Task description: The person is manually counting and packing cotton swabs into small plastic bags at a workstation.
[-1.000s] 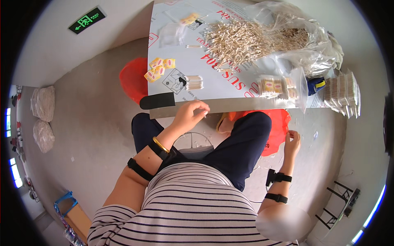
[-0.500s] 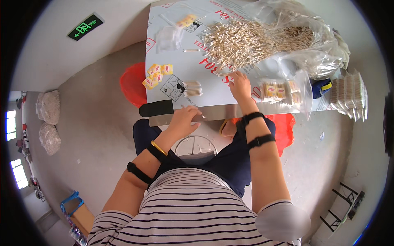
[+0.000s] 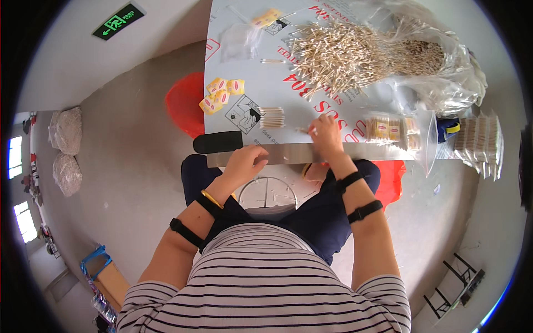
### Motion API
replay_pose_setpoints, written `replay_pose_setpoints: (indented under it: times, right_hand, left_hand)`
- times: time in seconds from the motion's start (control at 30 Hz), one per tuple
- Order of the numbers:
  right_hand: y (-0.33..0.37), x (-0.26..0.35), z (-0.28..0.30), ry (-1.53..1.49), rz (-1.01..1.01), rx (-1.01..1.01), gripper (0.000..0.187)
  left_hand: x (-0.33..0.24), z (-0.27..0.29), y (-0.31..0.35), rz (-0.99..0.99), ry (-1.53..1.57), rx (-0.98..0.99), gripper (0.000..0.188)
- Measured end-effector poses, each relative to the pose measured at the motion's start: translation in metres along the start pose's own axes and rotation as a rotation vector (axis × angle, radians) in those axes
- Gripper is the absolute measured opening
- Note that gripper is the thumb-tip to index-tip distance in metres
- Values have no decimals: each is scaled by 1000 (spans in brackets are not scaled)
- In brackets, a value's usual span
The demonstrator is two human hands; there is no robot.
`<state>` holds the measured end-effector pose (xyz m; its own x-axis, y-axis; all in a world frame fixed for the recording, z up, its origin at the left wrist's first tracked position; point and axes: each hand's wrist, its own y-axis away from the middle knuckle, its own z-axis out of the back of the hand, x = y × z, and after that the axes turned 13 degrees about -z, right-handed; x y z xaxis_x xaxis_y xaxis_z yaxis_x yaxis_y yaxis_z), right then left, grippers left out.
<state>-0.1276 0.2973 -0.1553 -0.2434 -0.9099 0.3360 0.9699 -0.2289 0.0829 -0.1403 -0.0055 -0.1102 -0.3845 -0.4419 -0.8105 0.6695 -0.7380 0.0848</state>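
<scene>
My right hand [image 3: 327,135] is over the near edge of the table, its fingers closed in a pinch. White-tipped cotton swabs [image 3: 302,130] stick out to the left of these fingertips; how many is blurred. Left of them, a neat row of cotton swabs [image 3: 272,117] lies side by side on the table. At the table's front edge my left hand [image 3: 246,162] holds nothing, thumb and fingers apart. Farther back spreads a big loose heap of cotton swabs [image 3: 338,58], spilling from a clear plastic bag [image 3: 463,69].
Yellow printed cards [image 3: 222,94] lie at the left, behind a flat black strip [image 3: 219,142]. Clear small bags [image 3: 239,41] and a stray swab [image 3: 273,61] lie farther back. Packed swabs [image 3: 383,130], a blue-and-yellow object [image 3: 448,129] and stacked packs [image 3: 480,139] line the right side.
My right hand has drawn back from the heap's near edge toward me, with swabs now showing at its fingertips. My left hand stays by the table's front edge. The view has shifted slightly.
</scene>
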Motion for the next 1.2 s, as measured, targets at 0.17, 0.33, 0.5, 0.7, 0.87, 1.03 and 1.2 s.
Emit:
replay_pose_setpoints:
  times: [0.17,0.33,0.5,0.7,0.87,1.03,1.2]
  right_hand:
    - [18,65,-27,-151,130,74,10]
    - [4,94,-29,-258,132,2,9]
    - [14,63,-10,-262,13,-61,7]
    - [58,50,-5,-331,-98,-41,8]
    - [64,62,-14,-403,-104,-58,23]
    - [56,71,-22,-407,-85,-29,35]
    - [52,74,-24,-345,-46,-90,41]
  left_hand:
    - [6,-11,1,-106,-39,-44,24]
    - [7,-19,10,-200,-313,-79,55]
    - [2,-22,2,-188,-545,15,80]
    - [17,-30,-10,-162,-686,-36,80]
    - [21,-31,-17,-170,-664,-73,80]
    - [22,-34,-20,-184,-675,-113,80]
    - [22,-35,-24,-146,-662,-102,77]
